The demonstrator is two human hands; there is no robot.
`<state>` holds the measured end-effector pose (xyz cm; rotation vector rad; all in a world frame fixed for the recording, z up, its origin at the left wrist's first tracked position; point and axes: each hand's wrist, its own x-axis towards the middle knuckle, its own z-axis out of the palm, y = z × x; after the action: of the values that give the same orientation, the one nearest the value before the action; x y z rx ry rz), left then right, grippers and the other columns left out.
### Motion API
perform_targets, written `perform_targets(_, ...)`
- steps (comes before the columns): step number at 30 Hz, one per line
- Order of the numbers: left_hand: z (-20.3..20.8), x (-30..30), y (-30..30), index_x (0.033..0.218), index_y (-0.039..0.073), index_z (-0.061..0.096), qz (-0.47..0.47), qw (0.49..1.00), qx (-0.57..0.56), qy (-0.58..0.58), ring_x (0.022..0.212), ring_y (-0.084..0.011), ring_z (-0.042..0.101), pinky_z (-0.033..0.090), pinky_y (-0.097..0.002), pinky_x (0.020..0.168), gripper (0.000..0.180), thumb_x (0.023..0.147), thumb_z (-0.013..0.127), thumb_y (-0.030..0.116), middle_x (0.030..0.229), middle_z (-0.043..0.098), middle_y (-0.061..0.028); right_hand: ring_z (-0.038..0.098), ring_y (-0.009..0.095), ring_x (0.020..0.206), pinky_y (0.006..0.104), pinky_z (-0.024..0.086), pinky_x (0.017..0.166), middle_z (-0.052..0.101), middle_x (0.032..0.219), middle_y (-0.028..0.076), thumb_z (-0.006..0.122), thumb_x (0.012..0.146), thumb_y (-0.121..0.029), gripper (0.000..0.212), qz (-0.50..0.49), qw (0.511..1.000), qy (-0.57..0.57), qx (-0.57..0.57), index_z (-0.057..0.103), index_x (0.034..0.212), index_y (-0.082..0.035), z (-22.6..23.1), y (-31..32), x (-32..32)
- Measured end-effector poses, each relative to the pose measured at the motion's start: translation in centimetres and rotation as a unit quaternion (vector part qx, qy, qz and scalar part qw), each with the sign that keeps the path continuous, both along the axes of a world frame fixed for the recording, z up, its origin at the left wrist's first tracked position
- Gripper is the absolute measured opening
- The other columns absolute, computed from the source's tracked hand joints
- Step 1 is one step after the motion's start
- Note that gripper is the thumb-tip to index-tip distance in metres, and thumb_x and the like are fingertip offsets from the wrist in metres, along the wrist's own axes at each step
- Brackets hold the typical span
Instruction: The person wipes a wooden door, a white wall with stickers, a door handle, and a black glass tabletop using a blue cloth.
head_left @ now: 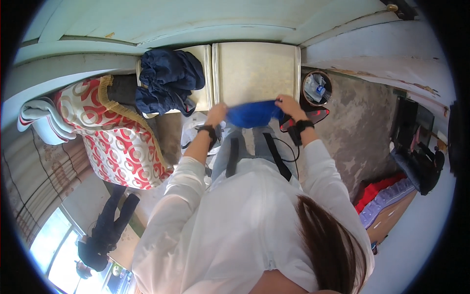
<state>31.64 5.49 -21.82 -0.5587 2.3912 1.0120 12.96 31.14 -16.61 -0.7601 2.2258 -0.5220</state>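
The counter (257, 68) stands before the person, with a heap of clothing (169, 73) on its left section. Near its front edge, a cloth (252, 113) spans the two hands: the left hand (216, 114) at one end, the right hand (290, 107) at the other. Just right of the counter, a bin (317, 102) sits on the floor (345, 117), with plastic (316, 87) inside. To the left lies a spread throw (122, 154), with a folded textile (44, 120) at its far left end. Behind, on the left, another person (105, 235) stands near a window (53, 235). Far right, folded fabrics (387, 196) rest on a box (394, 218) by the wall.
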Motion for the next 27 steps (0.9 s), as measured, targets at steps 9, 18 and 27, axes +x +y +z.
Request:
perform_targets(9,9.8,-16.0,-2.8,0.094,0.006,0.055,0.156,0.969,-0.050,0.185,0.085,-0.0333,0.056,0.045,-0.0385,0.070,0.020,0.079,0.052,0.020,0.090,0.060,-0.0143,0.056,0.032,0.081,0.0400,0.045,0.065,0.059,0.089,0.012,0.052,0.080,-0.021,0.019,-0.135,0.941,0.288,-0.118,0.056,0.093,-0.009,6.5,-5.9,-11.0)
perform_targets(18,2.8,-4.6,-0.6,0.089,0.004,0.054,-0.004,0.998,-0.018,0.061,0.083,-0.0361,0.053,0.042,-0.0409,0.070,0.022,0.082,0.047,0.024,0.088,0.057,-0.0179,0.056,0.033,0.081,0.0401,0.044,0.069,0.059,0.084,0.016,0.054,0.076,-0.017,0.018,-0.017,0.999,0.030,0.008,0.055,0.092,-0.009,-0.8,0.3,-0.7)
perform_targets(27,0.8,5.5,2.8,0.090,0.005,0.055,0.018,0.996,0.053,-0.076,0.090,-0.0362,0.053,0.042,-0.0423,0.075,0.020,0.077,0.048,0.018,0.093,0.057,-0.0195,0.057,0.030,0.085,0.0380,0.045,0.073,0.061,0.090,0.013,0.059,0.068,-0.014,0.026,0.089,0.982,-0.134,0.100,0.060,0.094,-0.011,-2.3,3.9,6.3)
